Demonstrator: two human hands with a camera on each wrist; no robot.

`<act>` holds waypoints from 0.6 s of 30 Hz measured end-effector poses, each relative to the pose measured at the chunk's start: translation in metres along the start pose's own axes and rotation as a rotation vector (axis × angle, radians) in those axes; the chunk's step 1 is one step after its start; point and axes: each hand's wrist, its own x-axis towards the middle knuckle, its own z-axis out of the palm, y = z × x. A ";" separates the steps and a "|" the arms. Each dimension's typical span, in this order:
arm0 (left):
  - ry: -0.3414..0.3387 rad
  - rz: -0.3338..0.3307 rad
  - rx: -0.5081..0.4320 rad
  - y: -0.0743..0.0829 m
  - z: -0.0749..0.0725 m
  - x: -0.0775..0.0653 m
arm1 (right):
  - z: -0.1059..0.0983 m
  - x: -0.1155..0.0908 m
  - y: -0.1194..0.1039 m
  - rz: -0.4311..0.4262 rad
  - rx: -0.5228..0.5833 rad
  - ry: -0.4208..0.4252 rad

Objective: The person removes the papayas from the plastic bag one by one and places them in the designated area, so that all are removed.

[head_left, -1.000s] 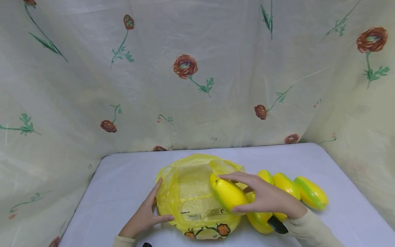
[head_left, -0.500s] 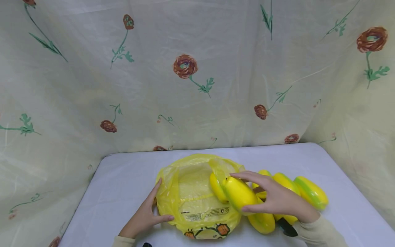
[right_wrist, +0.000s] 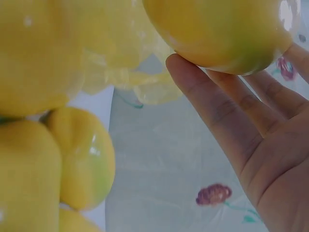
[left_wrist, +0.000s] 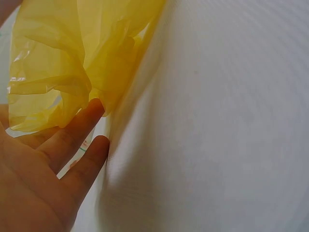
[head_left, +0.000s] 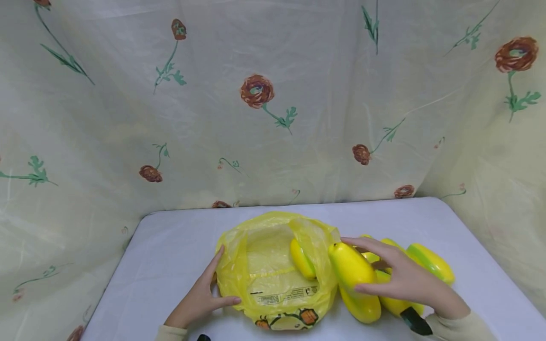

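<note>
A yellow plastic bag (head_left: 232,258) with a printed front lies with its mouth spread wide. My left hand (head_left: 198,298) rests at the bag's left side, thumb and fingers spread; in the left wrist view, fingertips touch the bag's film (left_wrist: 48,63). One mango (head_left: 302,259), yellow with green, shows inside the bag at its right. My right hand (head_left: 392,274) holds another glossy mango (head_left: 351,266) between thumb and fingers, just right of the bag. The right wrist view shows fingertips against this mango (right_wrist: 217,34). Its lower end overlaps a mango (head_left: 362,308) beneath.
Several more mangoes lie on the white-covered table (head_left: 179,241) right of the bag, partly hidden by my right hand; the farthest right is a mango (head_left: 431,261) streaked green. A flowered curtain (head_left: 307,156) hangs behind the table and along its sides.
My right hand has moved right with its mango, from over the bag's right part to beside it. The mango inside the bag has come into view. The left hand has stayed still.
</note>
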 end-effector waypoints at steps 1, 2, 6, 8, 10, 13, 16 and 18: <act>-0.001 0.000 -0.001 0.000 0.000 0.000 | -0.001 -0.002 0.001 0.021 0.000 0.001; -0.002 -0.001 -0.003 -0.001 0.000 0.000 | -0.002 -0.004 0.002 0.037 -0.003 0.006; -0.001 -0.002 -0.007 -0.002 0.000 0.001 | -0.008 -0.015 0.008 0.084 -0.029 0.035; 0.001 -0.003 -0.008 -0.002 0.000 0.001 | -0.011 -0.020 0.011 0.095 -0.034 0.050; 0.003 -0.002 -0.004 -0.003 0.000 0.001 | -0.013 -0.026 0.015 0.104 -0.045 0.063; -0.001 0.002 -0.001 -0.002 0.000 0.001 | -0.016 -0.035 0.022 0.104 -0.087 0.090; -0.004 0.005 0.004 -0.001 -0.001 0.000 | -0.019 -0.043 0.029 0.119 -0.138 0.113; -0.004 0.010 0.003 0.000 -0.001 -0.001 | -0.021 -0.048 0.034 0.123 -0.150 0.124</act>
